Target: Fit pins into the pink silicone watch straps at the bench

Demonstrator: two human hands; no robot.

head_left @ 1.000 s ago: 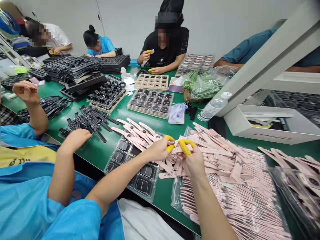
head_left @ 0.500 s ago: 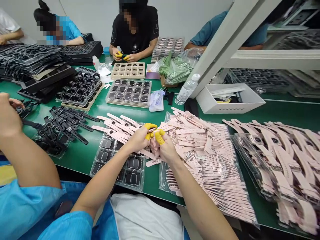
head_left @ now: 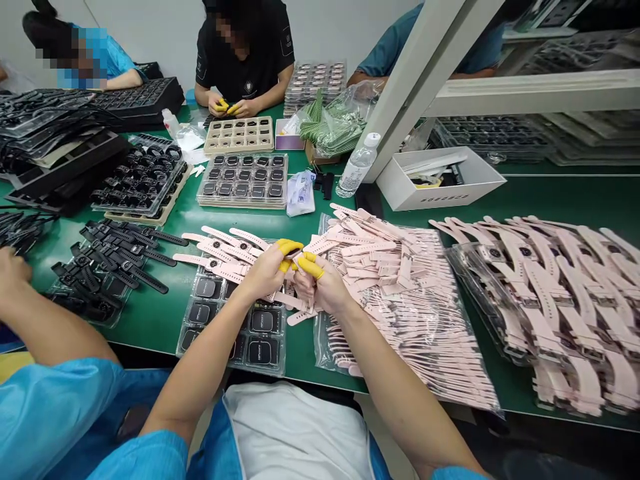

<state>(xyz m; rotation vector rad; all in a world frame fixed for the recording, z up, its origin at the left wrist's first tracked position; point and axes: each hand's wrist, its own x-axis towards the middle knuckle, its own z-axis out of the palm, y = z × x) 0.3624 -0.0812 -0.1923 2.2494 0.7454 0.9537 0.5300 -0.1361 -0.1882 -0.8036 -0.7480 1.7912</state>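
Note:
My left hand (head_left: 265,272) and my right hand (head_left: 327,287), both with yellow finger covers, meet over the table. Their fingertips are pinched together on a smartwatch (head_left: 294,255) with a pink strap, mostly hidden by the fingers. Under my left hand is a clear tray (head_left: 263,320) of dark square watch faces, with several pink-strapped watches (head_left: 225,268) laid across its far end. Just right of my right hand, loose pink watch straps (head_left: 373,250) are heaped on a plastic bag of neatly rowed pink straps (head_left: 415,340).
Pink-strapped watches (head_left: 560,273) lie on stacked trays at right. Black watches (head_left: 120,253) are at left, near a co-worker's hand (head_left: 13,270). Farther back stand a watch tray (head_left: 243,190), a water bottle (head_left: 359,167), a white box (head_left: 440,183) and a slanted post (head_left: 425,73).
The view has shifted slightly, so most things appear farther left. My hands stay together on the watch, with the fingers slightly moved. The co-worker's hand at left has come lower.

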